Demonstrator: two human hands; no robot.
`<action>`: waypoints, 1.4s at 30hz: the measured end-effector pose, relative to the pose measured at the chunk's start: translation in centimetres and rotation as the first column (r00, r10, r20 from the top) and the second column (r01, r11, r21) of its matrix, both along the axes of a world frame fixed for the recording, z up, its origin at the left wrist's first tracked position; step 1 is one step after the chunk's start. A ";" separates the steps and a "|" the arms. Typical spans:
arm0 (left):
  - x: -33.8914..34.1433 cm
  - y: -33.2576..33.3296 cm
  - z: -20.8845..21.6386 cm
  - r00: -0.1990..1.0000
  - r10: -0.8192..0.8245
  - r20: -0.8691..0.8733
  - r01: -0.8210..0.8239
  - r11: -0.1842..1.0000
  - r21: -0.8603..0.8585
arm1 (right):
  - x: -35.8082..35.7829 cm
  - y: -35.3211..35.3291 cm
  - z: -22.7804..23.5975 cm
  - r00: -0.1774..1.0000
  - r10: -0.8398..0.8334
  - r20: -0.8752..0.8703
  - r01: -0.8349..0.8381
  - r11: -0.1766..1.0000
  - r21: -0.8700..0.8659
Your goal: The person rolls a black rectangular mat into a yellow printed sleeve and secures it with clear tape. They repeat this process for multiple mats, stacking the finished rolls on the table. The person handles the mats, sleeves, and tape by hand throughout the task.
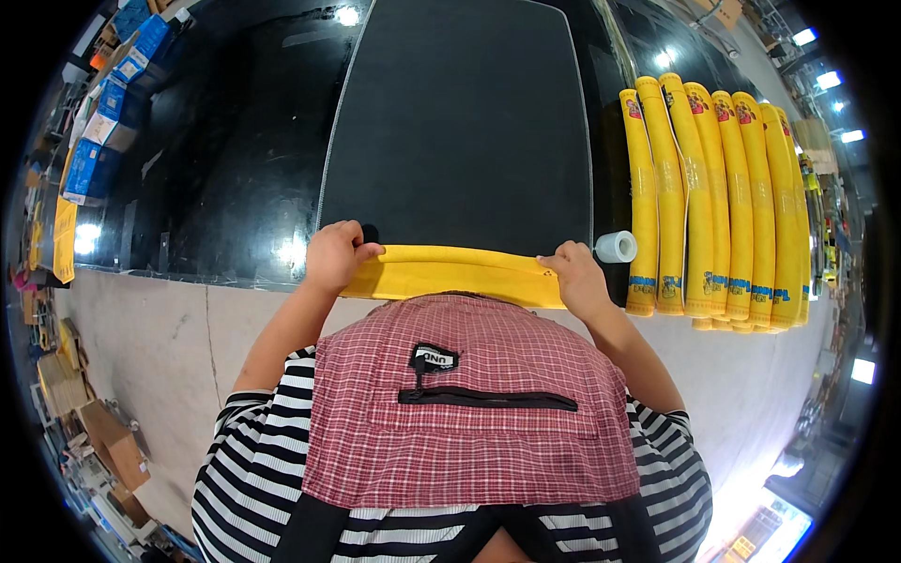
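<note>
A long mat lies black underside up (460, 131) on the table. Its near end is turned up, showing the yellow face (450, 272) at the table edge in front of my apron. My left hand (340, 255) is closed on the left end of this yellow fold, thumb pointing inward. At the fold's right end, my right hand (574, 277) pinches it the same way. The fold stretches between both hands. Just right of my right hand stands a pale roll of tape (616, 247).
Several rolled yellow mats (709, 202) lie side by side along the right of the black table (225, 141), their near ends overhanging its edge. Blue boxes (92, 171) line the left side. A cardboard box (113, 441) is on the floor at lower left.
</note>
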State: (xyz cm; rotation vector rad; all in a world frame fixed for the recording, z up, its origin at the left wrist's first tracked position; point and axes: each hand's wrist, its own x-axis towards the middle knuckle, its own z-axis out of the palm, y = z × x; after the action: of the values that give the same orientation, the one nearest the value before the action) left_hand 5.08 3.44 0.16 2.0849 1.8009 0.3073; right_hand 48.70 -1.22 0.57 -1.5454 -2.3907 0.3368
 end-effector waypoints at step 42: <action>1.3 -2.8 -1.3 0.931 -0.233 -0.280 0.312 0.907 0.284 | -3.5 -2.4 -1.5 0.925 -0.258 0.280 0.274 0.962 -0.018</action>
State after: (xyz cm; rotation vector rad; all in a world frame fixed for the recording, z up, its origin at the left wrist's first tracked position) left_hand 6.39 0.66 -1.10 2.6771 1.6360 0.3001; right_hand 45.22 -3.65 -0.97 -2.0335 -2.3372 0.1388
